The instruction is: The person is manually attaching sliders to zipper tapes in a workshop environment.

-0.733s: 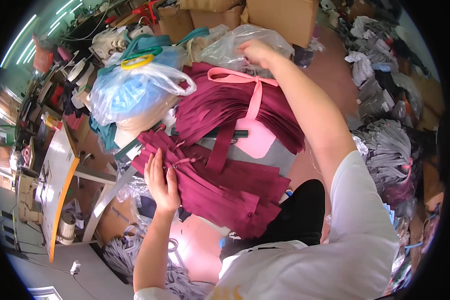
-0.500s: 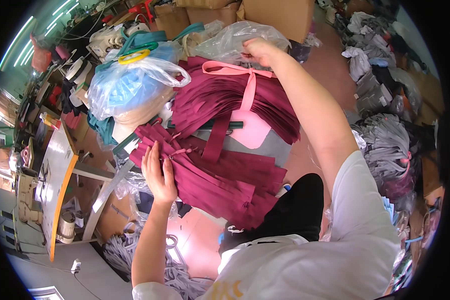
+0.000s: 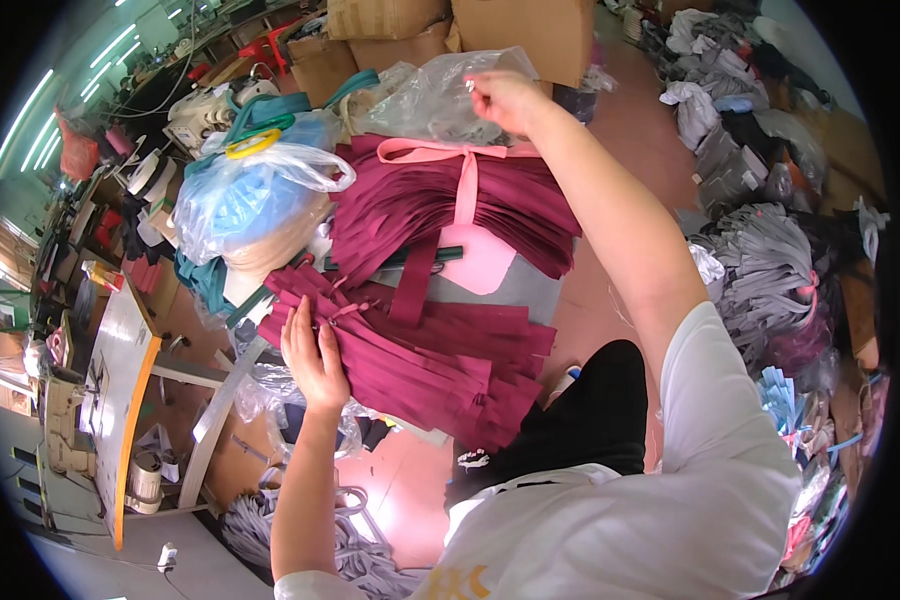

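Your right hand moved right of the pink knot — can't tell if its curled fingers pinch anything. Only your left hand, thumb and fingers apart, steadies the lower dark-red strips.

Lit from upper left by long tube lights. Laid with a pinkish-red floor, bright with glare low down. Furnished at left with a pale table edged in orange. Backed by cardboard boxes and, at upper right, a pale blue-green wall.
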A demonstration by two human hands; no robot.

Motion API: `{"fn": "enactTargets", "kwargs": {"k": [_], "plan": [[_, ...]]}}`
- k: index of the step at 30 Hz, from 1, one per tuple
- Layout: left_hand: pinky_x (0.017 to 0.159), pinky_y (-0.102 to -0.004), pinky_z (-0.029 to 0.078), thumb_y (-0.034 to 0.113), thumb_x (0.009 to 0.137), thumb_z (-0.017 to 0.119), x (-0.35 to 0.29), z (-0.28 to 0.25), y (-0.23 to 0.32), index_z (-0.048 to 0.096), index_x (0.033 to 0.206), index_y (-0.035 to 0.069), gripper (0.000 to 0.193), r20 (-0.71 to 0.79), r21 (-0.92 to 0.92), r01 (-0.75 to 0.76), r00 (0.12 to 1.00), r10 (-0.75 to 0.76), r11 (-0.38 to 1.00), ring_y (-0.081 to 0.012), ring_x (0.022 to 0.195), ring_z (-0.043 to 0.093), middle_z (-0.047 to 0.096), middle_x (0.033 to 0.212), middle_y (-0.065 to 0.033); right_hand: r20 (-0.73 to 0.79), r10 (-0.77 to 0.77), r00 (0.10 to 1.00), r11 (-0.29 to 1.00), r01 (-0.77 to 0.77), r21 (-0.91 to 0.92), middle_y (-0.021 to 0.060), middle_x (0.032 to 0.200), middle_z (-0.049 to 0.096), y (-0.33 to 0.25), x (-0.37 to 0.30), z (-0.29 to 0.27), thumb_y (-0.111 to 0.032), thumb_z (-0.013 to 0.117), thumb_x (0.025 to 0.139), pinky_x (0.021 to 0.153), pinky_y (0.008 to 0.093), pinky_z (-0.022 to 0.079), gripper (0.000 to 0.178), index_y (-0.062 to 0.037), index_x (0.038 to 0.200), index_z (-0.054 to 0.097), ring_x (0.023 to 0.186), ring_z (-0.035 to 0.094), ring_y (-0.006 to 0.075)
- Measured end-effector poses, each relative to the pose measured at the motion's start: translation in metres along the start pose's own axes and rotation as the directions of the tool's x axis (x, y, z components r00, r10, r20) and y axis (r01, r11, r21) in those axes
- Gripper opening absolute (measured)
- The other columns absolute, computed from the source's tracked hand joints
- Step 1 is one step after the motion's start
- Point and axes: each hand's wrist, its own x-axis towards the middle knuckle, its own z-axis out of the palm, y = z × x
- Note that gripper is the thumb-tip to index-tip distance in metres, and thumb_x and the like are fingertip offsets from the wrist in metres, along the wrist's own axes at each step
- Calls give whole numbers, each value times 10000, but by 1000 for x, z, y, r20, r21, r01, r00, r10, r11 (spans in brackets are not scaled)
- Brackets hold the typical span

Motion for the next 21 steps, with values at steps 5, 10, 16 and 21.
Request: {"fn": "enactTargets", "kwargs": {"k": [5, 10, 16, 21], "plan": [[1134, -486, 286, 242, 1022, 435, 1, 0, -5, 500, 1386, -25, 456, -12, -21, -13, 1000, 12, 1000, -415, 1304, 460, 563, 1361, -210, 227, -69, 971, 998, 68, 14, -12, 840, 553, -3, -89, -10, -122, 548, 1020, 606, 200, 457, 178, -2, 1132, 616, 694, 516, 72], [1125, -482, 291, 220, 1014, 437, 2, 3, -1, 501, 1384, -28, 451, -5, -23, -19, 1000, 19, 1000, -419, 1288, 464, 562, 1358, -215, 663, -192, 723, 510, 651, -562, 138, 957, 701, 80, -176, -27, -124, 624, 953, 798, 378, 524, 163, -13, 1050, 691, 880, 667, 255], [1108, -473, 321, 215, 1020, 444, 3, 4, -6, 492, 1392, -32, 449, -1, -36, -33, 999, 33, 999, -421, 1281, 472, 552, 1357, -237, 704, -188, 685, 252, 726, -639, 160, 994, 682, 108, -196, -20, -118, 724, 818, 861, 428, 506, 263, -29, 1064, 697, 1002, 631, 353], [1116, -423, 339, 295, 1053, 453, 9, -7, -3, 472, 1412, -30, 485, 32, -219, 81, 997, -76, 972, -377, 1302, 476, 537, 1377, -235, 713, -283, 641, 309, 765, -565, 190, 977, 700, 78, -191, -33, -75, 711, 806, 840, 424, 525, 304, 14, 1093, 673, 930, 665, 373]]}}
